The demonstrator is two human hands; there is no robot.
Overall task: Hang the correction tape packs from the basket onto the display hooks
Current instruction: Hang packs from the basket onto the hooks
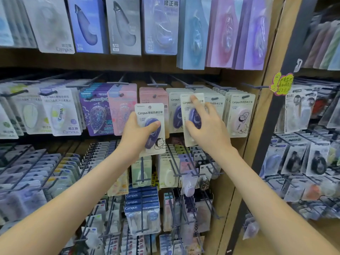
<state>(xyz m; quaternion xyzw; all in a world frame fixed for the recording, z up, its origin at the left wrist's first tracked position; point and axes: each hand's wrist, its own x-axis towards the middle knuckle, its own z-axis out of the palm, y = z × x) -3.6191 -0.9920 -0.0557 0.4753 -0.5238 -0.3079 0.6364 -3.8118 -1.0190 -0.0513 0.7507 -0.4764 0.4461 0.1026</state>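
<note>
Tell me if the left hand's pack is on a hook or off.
Off. The left hand holds the pack clear of the hooks, its hang hole empty; the right hand grips a second pack.

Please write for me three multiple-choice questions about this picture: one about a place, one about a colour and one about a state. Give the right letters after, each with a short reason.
1. Where is the left pack, which the left hand holds?
A. On a top-row hook
B. Held in the air, on no hook
C. Inside a basket

2. What colour is its dispenser?
A. Green
B. Orange
C. Purple

3. What is the right hand doing?
A. It grips the right pack just below the hooks
B. It hangs idle
C. It makes an empty fist

Answers:
1 B: nothing passes through the hole in its card.
2 C: purple shows through the clear blister.
3 A: the thumb and fingers clasp the blister, and the index finger lies up along the card.
</note>
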